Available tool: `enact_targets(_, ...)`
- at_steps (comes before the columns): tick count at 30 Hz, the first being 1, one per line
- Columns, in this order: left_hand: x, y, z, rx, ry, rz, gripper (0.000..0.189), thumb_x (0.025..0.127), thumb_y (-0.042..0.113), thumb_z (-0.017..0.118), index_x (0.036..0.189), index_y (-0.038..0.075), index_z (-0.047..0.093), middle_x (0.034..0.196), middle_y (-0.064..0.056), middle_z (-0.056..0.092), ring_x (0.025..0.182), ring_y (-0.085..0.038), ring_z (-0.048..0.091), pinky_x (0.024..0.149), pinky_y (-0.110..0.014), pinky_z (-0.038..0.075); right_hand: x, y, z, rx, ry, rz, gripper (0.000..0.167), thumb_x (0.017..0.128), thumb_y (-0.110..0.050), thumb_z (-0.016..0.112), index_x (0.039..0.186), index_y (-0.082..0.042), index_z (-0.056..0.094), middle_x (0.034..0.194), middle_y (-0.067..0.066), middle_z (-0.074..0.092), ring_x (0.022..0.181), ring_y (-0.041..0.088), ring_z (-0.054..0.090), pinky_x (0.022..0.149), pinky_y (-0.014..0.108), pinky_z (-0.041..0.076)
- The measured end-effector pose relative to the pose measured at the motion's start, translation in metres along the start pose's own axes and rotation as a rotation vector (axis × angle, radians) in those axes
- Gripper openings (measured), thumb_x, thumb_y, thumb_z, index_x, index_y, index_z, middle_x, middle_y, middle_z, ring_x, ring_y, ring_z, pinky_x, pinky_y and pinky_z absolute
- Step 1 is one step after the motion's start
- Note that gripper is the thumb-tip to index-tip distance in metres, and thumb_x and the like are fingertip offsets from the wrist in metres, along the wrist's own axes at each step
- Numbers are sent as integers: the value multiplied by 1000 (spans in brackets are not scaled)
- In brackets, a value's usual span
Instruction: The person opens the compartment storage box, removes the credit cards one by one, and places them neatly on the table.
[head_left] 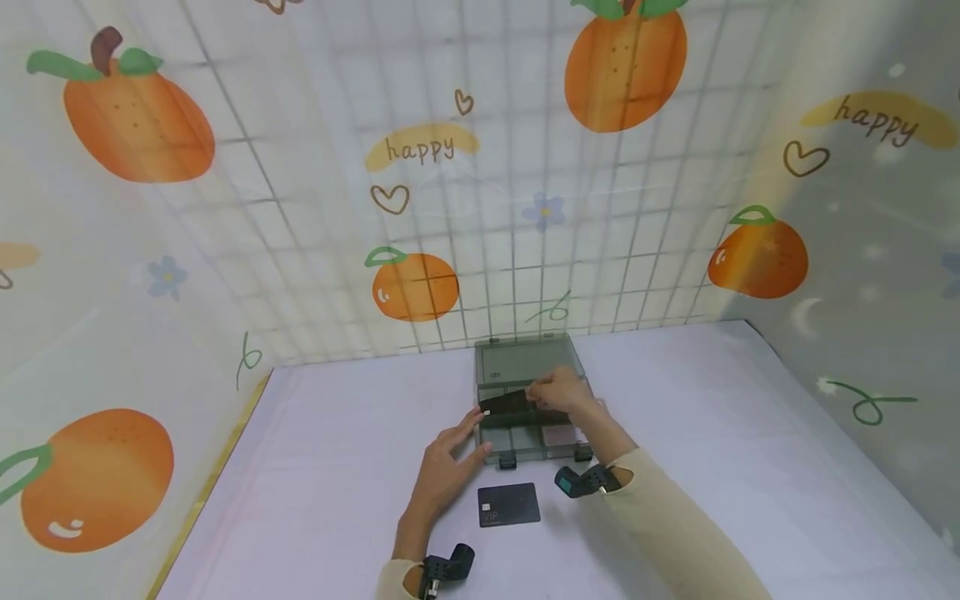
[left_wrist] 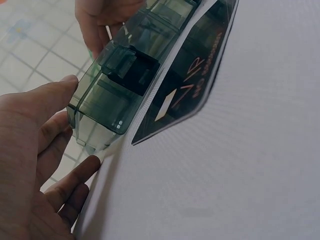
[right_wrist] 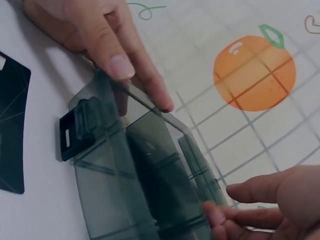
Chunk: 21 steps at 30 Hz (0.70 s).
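A translucent green compartment box [head_left: 495, 457] stands toward the back of the table with its lid [head_left: 525, 361] raised behind it. Across its compartments lies a slanted black card [head_left: 504, 403] with a pale chip mark. My right hand [head_left: 562, 392] pinches this card at its right end, over the box. The left hand [head_left: 446, 471] rests against the box's left front corner, fingers extended, index fingertip close to the card's left end. In the left wrist view, that hand's thumb [left_wrist: 60, 90] touches the box's upper edge. A second black card [head_left: 509, 505], printed VIP, lies in front of the box.
Two dark latches [head_left: 507, 459] stick out from the box's front edge. A pinkish item [head_left: 558, 436] sits in a front right compartment. White tabletop [head_left: 337, 450] extends to both sides, and a curtain [head_left: 487, 233] printed with oranges hangs behind.
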<state>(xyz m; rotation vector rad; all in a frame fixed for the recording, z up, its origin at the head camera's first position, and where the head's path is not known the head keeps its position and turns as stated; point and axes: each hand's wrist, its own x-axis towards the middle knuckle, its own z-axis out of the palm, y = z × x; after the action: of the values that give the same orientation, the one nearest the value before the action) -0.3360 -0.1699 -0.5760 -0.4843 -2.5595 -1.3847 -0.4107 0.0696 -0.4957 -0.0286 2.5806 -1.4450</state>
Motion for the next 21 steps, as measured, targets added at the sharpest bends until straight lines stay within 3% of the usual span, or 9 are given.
enact_targets(4,0,-1,1,-5,9,5,59,93,49,67,144,23,57,150,17,47,133,-23,48,109,-57,35,-1,-4,5,-49,17,-36,21,95,-17,67,106,-2,77,120,17,69,113,37,62,93,50,51)
enact_targets(12,0,-5,7,-1,5,24,58,94,51,65,146,25,55,151,17,46,131,-22,50,108,-58,36,-3,-1,15,-166,94,-37,24,92,-26,74,101,-5,80,112,13,72,110,35,63,89,50,52)
enact_targets(21,1,-5,3,-3,19,26,59,93,50,67,145,24,56,150,17,47,131,-23,50,108,-57,36,-2,-5,11,-2,123,-27,26,91,-22,75,105,-1,77,107,15,73,94,30,69,80,44,57)
